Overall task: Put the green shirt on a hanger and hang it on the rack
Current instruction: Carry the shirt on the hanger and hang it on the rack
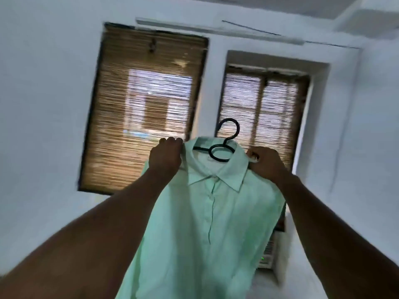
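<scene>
Pale mint-green cotton fills the middle of the view: the green shirt (207, 223) hangs in the air in front of the person, collar up, button placket running down its centre, body trailing out past the bottom edge. No writing or brand can be read; a small pale label inside the collar is too blurred to make out.

At the left, the left hand (167, 157) grips the shirt's shoulder beside the collar, fingers curled together over the cloth, forearm stretching up from the lower left corner. Behind it a bamboo blind (142, 108) covers a window in the whitish wall.

In the centre, a black hanger (222, 151) sits inside the collar opening, with a ring at its neck and its hook rising free above the shirt, touching nothing.

To the right, the right hand (264, 164) clutches the other shoulder, fingers bunched tight on the fabric. A second blind-covered window (265, 113) stands behind it. Lower right, a white box with a small green light peeks out past the shirt's edge; what it is I cannot tell.
</scene>
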